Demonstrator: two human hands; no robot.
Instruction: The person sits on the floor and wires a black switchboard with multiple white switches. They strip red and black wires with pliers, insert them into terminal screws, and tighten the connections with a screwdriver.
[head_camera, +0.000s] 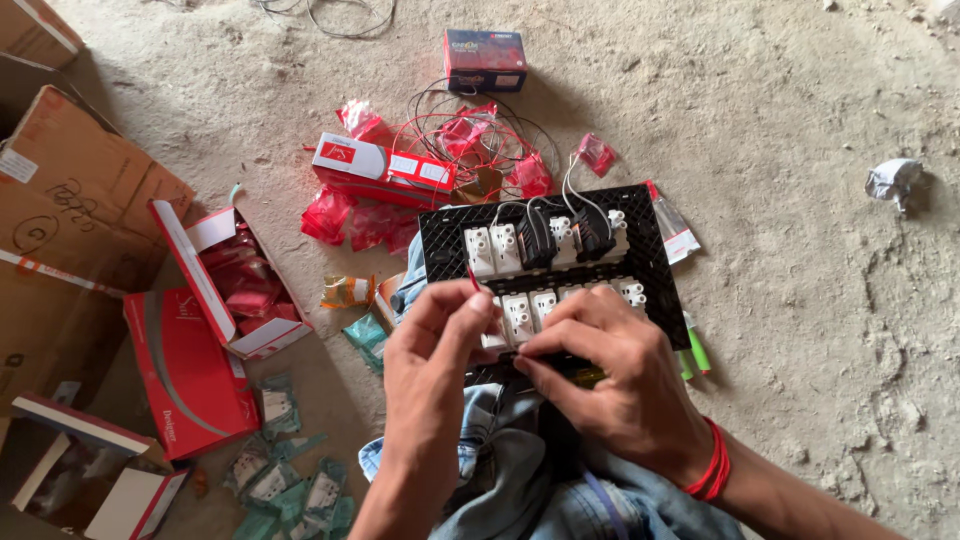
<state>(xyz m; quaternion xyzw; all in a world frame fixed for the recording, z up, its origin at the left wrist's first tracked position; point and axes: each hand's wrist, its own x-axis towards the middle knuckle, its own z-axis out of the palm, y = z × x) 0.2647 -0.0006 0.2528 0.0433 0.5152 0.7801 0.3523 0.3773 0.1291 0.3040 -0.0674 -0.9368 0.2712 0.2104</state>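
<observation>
On the lap, over blue denim, we see one black grid panel (652, 262) resting; all positions below are given relative to it. We count two rows of white switch modules (505, 248) seated in the panel: about five in the far row, with two black modules (537, 240) among them, and about five in the near row, partly hidden by the fingers.

Left hand (432, 352): at the panel's near-left edge, fingers pinched together on a short red wire (473, 277) whose end rises over the near row. Right hand (608, 368): over the panel's near edge, fingers curled closed around a yellow-green tool (585, 376); only a sliver of it shows, so we cannot tell its kind. One red thread band circles the right wrist.

Beyond the panel's far edge: one tangle of red and black wires (450, 130), several red plastic packets (350, 220), one long red-and-white box (385, 170), one small dark box (485, 60). Left of the panel: two open red cartons (190, 370), brown cardboard. Right of the panel: two green-tipped tools (694, 352) just beside its edge, one crumpled wrapper (893, 180) well apart.
</observation>
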